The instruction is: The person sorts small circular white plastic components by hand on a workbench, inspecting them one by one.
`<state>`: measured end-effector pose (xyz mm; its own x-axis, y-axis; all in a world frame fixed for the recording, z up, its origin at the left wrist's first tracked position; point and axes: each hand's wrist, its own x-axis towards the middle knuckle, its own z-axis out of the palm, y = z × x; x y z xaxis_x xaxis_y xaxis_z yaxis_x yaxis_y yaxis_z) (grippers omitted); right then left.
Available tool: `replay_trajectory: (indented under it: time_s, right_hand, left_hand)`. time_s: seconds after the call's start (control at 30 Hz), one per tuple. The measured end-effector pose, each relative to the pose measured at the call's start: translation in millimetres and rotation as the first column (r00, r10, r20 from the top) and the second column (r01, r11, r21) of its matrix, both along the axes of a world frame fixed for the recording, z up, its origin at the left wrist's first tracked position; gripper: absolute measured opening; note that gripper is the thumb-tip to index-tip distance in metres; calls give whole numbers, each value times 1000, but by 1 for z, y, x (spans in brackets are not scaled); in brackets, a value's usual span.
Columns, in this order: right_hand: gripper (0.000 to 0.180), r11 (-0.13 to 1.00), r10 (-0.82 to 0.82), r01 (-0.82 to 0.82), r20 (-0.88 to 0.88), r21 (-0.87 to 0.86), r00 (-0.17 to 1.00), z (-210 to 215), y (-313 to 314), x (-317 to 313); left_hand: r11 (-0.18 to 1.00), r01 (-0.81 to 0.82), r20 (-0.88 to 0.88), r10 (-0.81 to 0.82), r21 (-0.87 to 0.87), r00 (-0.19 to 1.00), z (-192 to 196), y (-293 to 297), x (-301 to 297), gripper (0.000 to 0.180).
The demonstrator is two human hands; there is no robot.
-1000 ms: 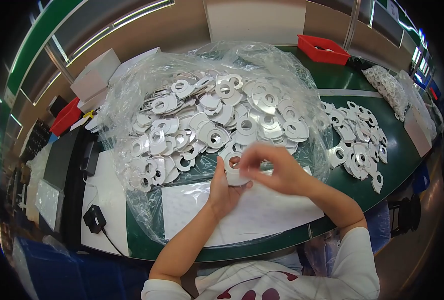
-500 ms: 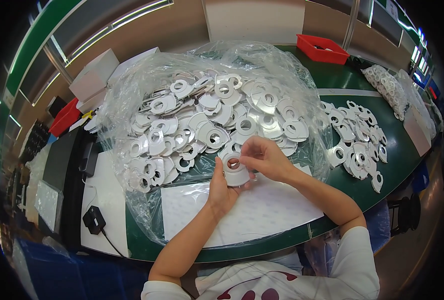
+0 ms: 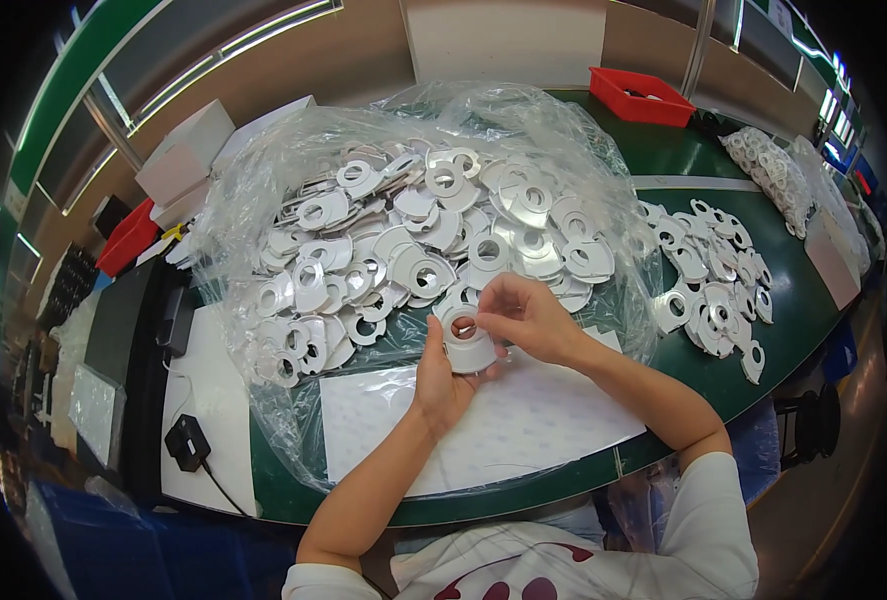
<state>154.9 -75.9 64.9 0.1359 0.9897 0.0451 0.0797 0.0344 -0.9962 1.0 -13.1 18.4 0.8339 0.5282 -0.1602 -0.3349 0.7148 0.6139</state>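
My left hand [image 3: 448, 380] is closed around a white plastic part [image 3: 471, 354], with the thumb along its left edge and fingers beneath it. The part has a rounded body and a large round hole near its upper end. My right hand [image 3: 532, 318] is bent in a pinch, its fingertips touching the right side of that hole. Whatever sits between those fingertips is too small to make out. Just beyond both hands lies a big heap of similar white parts [image 3: 399, 243] on a clear plastic bag [image 3: 294, 150]. Below the hands a white sheet [image 3: 484, 430] covers the table's front.
To the right, a smaller pile of white parts [image 3: 716, 318] lies on the green table [image 3: 689, 150]. A red bin [image 3: 642, 98] stands at the back right, near a bag of small white pieces [image 3: 767, 180]. White boxes [image 3: 186, 150] and a black device [image 3: 188, 441] are at left.
Both hands and the white part stay almost in place. The whole view has shifted very slightly; no thing has been taken up or let go.
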Motion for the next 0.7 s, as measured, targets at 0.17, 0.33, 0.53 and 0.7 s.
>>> replay_trajectory:
  time_s: [0.17, 0.33, 0.53, 0.7]
  right_hand:
    - [15, 1000, 4, -4, 7, 3, 1000, 2, -1, 0]
    - [15, 1000, 7, -7, 25, -2, 1000, 4, -2, -2]
    - [13, 999, -4, 0, 101, 43, 995, 5, -3, -3]
    - [13, 998, -1, -6, 121, 58, 993, 6, -5, -4]
  left_hand:
    - [1000, -5, -10, 5, 13, 1000, 1, -1, 0, 56]
    - [1000, 8, 30, -8, 12, 1000, 2, 0, -1, 51]
    - [998, -64, -102, 66, 23, 993, 6, -5, 2, 17]
    - [997, -73, -123, 73, 0, 990, 6, -6, 2, 12]
